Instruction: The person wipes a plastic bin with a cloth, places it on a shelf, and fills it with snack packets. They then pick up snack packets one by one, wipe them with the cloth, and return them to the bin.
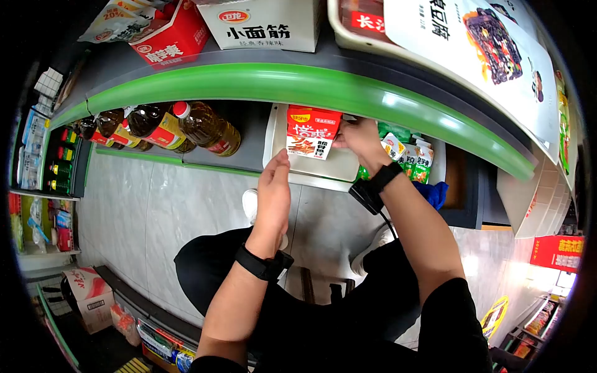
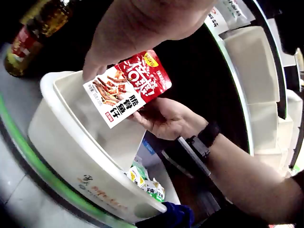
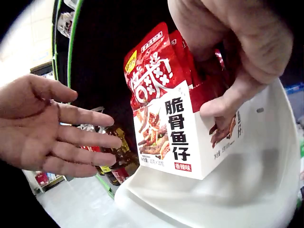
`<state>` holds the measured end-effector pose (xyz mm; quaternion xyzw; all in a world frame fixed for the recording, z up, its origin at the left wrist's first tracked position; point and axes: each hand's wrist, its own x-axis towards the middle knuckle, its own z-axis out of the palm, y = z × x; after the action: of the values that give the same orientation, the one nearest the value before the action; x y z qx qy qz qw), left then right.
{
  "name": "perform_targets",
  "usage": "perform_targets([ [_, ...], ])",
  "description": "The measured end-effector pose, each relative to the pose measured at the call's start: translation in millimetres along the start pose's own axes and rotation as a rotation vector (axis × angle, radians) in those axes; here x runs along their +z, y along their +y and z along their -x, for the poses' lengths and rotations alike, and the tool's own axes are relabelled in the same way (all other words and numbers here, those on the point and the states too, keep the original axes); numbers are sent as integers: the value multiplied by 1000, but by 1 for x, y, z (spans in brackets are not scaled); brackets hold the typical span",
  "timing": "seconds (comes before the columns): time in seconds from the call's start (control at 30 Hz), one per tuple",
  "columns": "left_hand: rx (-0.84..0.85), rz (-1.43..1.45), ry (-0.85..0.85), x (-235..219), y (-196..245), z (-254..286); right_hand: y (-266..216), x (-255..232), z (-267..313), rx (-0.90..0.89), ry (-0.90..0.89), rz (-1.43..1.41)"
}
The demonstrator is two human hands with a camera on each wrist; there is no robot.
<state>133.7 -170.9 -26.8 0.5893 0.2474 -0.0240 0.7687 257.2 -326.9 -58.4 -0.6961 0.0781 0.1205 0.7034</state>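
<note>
My right hand (image 1: 364, 142) grips a red-and-white display box of snack packets (image 1: 311, 133) by its right side. In the right wrist view, the thumb of my right hand (image 3: 237, 57) presses the outer wall while the fingers reach inside among the red packets (image 3: 152, 71). The box is tilted over a white plastic bin (image 2: 61, 102) on the lower shelf. My left hand (image 1: 273, 196) is just left of the box, its fingers extended and apart from it in the right wrist view.
Bottles of brown liquid (image 1: 208, 130) line the shelf to the left. Green-and-white packets (image 1: 410, 155) lie right of the bin, near a blue cloth (image 1: 432, 194). A green shelf edge (image 1: 261, 81) runs overhead, with snack boxes (image 1: 261, 28) above it.
</note>
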Motion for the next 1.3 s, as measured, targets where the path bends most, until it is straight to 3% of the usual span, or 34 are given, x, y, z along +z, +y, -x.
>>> perform_targets([
  [0.13, -65, -223, -20, 7, -13, 1, 18, 16, -21, -53, 57, 96],
  [0.23, -37, -318, -54, 12, -28, -4, 19, 24, -31, 134, 19, 155],
  [0.37, -24, -293, -105, 17, -36, -5, 42, 33, -49, 116, 75, 161],
  [0.5, -4, -362, -124, 17, -42, -7, 97, 25, -90, 55, 86, 146],
  [0.6, 217, -608, -51, 16, -56, -14, 72, 32, -73, 187, 109, 133],
  [0.67, 366, -812, -14, 18, -65, -18, 128, 19, -112, -15, 18, 408],
  [0.77, 494, -959, -10, 25, -70, -16, 125, 18, -109, 63, -15, 341],
  [0.83, 499, -999, -18, 31, -72, -14, 78, 28, -74, 237, 8, 23],
  [0.93, 539, -1051, -59, 36, -74, -16, 80, 25, -78, 10, 143, 275],
  [1.03, 551, -1053, -81, 41, -69, -8, 51, 14, -61, -443, 245, 895],
  [1.23, 469, -995, -156, 42, -51, 3, 35, 18, -33, -590, 7, 1009],
  [1.3, 449, -989, -175, 39, -48, 5, 37, 19, -31, -503, -22, 981],
])
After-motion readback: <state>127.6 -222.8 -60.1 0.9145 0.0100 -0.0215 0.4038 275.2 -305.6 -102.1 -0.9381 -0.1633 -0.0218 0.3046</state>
